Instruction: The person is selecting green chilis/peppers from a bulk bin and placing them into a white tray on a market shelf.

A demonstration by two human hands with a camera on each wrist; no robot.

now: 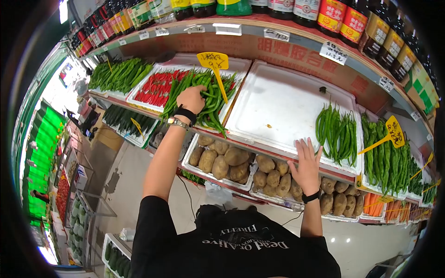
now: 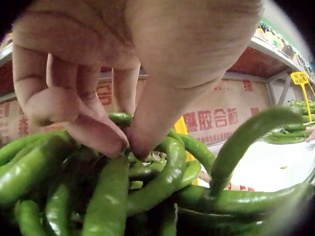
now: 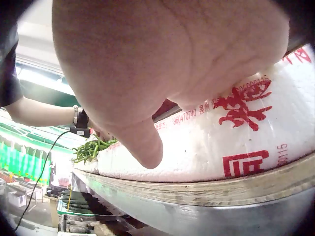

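My left hand (image 1: 191, 99) reaches into a heap of green chili peppers (image 1: 215, 111) in a white foam tray, beside red chilies (image 1: 155, 88). In the left wrist view, the thumb and fingers (image 2: 142, 130) come together at the top end of one green chili pepper (image 2: 106, 196), pinching it. Other peppers lie all around the fingertips. My right hand (image 1: 306, 169) rests with straight, spread fingers at the front edge of a large foam tray (image 1: 273, 102). At that tray's right end lies a row of long green peppers (image 1: 336, 132).
A yellow price sign (image 1: 213, 60) stands right by my left hand. Below are trays of potatoes (image 1: 225, 162) and carrots (image 1: 373, 204). A shelf of bottles (image 1: 331, 16) overhangs the back. More long peppers (image 1: 387, 162) lie at the right. The shelf's front edge (image 3: 206, 191) runs under the foam tray.
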